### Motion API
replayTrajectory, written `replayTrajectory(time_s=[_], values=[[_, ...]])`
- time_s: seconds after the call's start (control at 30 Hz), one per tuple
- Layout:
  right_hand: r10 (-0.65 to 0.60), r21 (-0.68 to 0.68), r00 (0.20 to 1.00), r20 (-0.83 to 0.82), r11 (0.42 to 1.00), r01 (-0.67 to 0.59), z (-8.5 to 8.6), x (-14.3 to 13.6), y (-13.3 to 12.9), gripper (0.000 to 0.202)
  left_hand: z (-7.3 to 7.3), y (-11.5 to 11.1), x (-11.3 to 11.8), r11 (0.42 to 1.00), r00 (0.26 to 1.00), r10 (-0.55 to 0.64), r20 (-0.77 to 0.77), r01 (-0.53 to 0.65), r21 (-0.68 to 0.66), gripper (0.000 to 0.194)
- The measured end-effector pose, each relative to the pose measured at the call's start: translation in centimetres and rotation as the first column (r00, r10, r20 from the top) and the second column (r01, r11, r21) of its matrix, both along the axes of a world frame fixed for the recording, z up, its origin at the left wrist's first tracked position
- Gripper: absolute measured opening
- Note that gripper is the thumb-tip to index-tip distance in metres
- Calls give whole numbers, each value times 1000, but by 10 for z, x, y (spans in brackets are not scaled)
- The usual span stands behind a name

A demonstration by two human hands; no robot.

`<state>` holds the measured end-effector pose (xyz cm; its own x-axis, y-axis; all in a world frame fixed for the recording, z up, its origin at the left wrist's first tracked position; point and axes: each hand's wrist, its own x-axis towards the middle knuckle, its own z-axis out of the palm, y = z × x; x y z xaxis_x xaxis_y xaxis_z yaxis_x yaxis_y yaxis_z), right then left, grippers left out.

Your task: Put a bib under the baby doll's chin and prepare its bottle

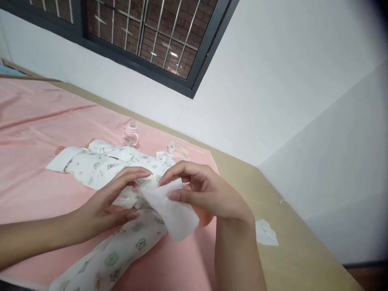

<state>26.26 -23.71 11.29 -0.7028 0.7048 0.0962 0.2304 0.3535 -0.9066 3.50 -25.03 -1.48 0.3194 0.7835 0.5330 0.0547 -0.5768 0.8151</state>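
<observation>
Window (151, 34): dark-framed, upper left, crossed by metal bars (157, 30)
Beyond: brown brick wall (168, 20)
Light: bright reflections (173, 54) on glass
Walls (242, 81): plain white, cornered at right
Tan surface (236, 169): along the walls
Floor (371, 277): reddish-brown, lower right

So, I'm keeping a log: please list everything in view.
Surface: 1, tan, lower right
Sheet: 1, pink, on surface
Clothed figure: 1, white-green, on sheet
Bottle: 1, clear-pink, behind figure
Packet: 1, clear, right of bottle
Scrap: 1, white, on surface
Window: 1, dark-framed, upper left
Bars: several, silvery, at window
Brickwork: 1, brown, beyond bars
Walls: 2, white, behind surface
Unclear item: 1, blue, far left
Held tissue: 1, white, centre
Left hand: 1, bare, by held tissue
Right hand: 1, bare, pinching held tissue
</observation>
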Motion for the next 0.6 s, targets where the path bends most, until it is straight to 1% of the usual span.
replayTrajectory(time_s=[0.03,0.1,0.17,0.27,0.37,0.47,0.6], values=[[23,-12,999,23,1000,-23,0,-3,-1,20,0,0,0,999,999,-30,-13,30,-17,44],[44,-20,997,59,999,-43,-1,-7,-2,20,-1,0,1,996,996,-85,-32,84,-43,26],[23,-9,996,87,1000,-23,-2,-10,-1,21,-2,0,1,992,991,-121,-57,118,-49,13],[-22,58,988,152,998,13,-4,-13,3,21,-2,1,0,989,988,-142,-62,140,-38,13],[-60,119,983,172,992,40,-4,-11,8,23,-1,1,0,993,992,-117,-37,116,-30,14],[-145,143,986,85,981,132,-1,3,14,24,2,3,-1,996,996,-84,-33,84,4,16],[-311,181,946,-96,929,324,1,35,29,23,11,3,-3,995,994,-43,-99,52,85,10]])
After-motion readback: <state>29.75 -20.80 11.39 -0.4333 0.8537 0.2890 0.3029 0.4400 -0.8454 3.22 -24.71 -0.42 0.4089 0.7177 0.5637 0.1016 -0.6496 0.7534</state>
